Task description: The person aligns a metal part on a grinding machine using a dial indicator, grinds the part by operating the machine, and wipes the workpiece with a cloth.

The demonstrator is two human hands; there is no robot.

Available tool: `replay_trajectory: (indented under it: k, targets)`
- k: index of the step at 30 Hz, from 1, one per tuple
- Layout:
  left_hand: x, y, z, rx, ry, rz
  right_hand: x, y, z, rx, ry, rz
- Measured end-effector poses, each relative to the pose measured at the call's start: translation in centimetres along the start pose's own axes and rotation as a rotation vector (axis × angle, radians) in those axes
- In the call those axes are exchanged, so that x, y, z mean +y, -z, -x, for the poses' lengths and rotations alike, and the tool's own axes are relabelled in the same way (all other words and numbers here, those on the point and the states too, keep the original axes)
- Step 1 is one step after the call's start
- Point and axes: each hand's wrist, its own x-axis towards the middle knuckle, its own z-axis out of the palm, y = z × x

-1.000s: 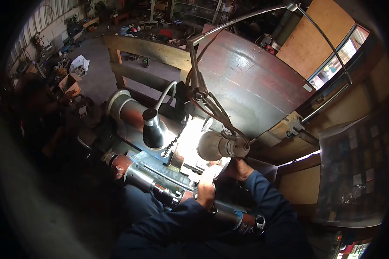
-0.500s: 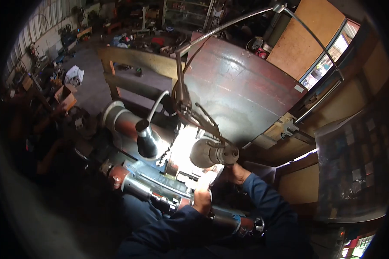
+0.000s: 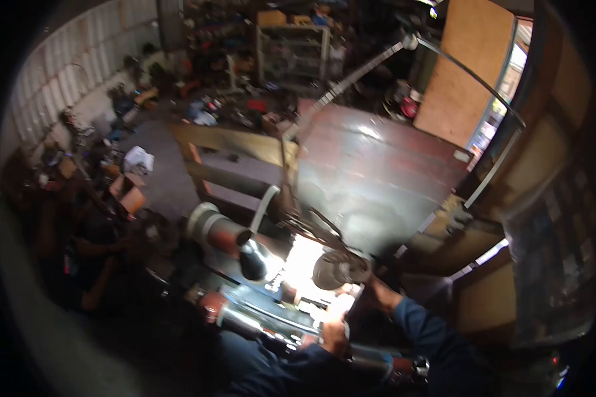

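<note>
Under a round lamp head point(image 3: 341, 269), my left hand point(image 3: 336, 329) is at the near edge of a brightly lit work area point(image 3: 304, 264); glare washes out its fingertips and whatever they touch. My right hand point(image 3: 382, 296) reaches in just right of the lamp head, its fingers hidden behind it. A black lamp point(image 3: 253, 258) shines from the left beside a coiled part point(image 3: 275, 281). In front of my body runs a shiny metal cylinder point(image 3: 242, 319) with a red end.
Behind the lamps stands a large metal sheet point(image 3: 377, 172). A wooden rail frame point(image 3: 235, 145) is at its left. The jointed lamp arm point(image 3: 364, 69) arches overhead. On the far left sits another person point(image 3: 99, 245) in shadow, near a cardboard box point(image 3: 128, 194).
The view has tilted up, so the bench and both hands appear lower and more of the far room shows. My hands stay by the lit area.
</note>
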Motion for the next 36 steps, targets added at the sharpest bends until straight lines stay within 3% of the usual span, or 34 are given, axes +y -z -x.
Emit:
replay_trajectory:
  k: [1,3,5,7,8,10,13,17,20,23,25,28,30,31,33,36]
  targets:
    - [-0.2,-0.3,-0.2,-0.017,0.007,-0.011,1.2,1.1,-1.1,-0.057,-0.023,-0.055]
    - [-0.4,-0.4,-1.0,-0.041,0.013,-0.031,5.7,5.1,-4.0,-0.096,0.102,0.274]
    - [-0.7,-0.7,-1.2,-0.071,0.037,-0.051,2.9,5.0,-1.2,-0.045,0.313,0.819]
    - [-0.7,-0.5,-0.9,-0.113,0.053,-0.079,-2.1,0.7,0.2,0.073,0.246,0.626]
    - [-0.7,-0.3,-0.7,-0.134,0.065,-0.1,-3.7,-0.3,0.8,0.15,0.204,0.805]
    - [-0.7,-0.1,-0.3,-0.183,0.089,-0.151,-3.0,-1.4,1.7,0.251,0.453,1.34]
    - [-0.7,0.0,0.2,-0.263,0.121,-0.24,-11.8,-8.1,6.3,0.336,0.402,1.419]
    - [-1.5,-0.1,0.2,-0.258,0.084,-0.281,-22.6,-10.3,7.9,0.506,0.608,1.051]
    - [1.5,1.7,-0.7,-0.408,0.184,-0.338,-32.6,-13.5,9.9,0.664,0.7,1.114]
    - [-1.0,0.0,-1.0,-0.254,0.046,-0.197,-40.4,-16.3,10.0,0.563,0.734,1.149]
    - [-2.9,-1.0,-1.1,-0.15,-0.033,-0.101,-44.0,-15.7,10.0,0.696,0.884,1.349]
    - [-3.1,-0.3,-0.6,-0.078,-0.11,-0.08,-48.2,-12.0,13.5,0.95,0.908,1.086]
    - [1.6,1.7,-0.1,-0.017,-0.263,-0.187,-49.4,-11.5,20.1,1.157,0.94,0.839]
    - [-0.4,0.3,-0.7,0.069,-0.339,-0.115,-49.2,-11.5,23.8,1.26,1.004,0.771]
    - [2.4,0.4,-1.4,-0.041,0.443,0.717,-47.1,-12.4,32.5,1.53,1.303,0.672]
    - [1.0,-0.9,-1.9,0.017,0.417,0.87,-41.6,-15.9,41.9,1.816,1.833,0.479]
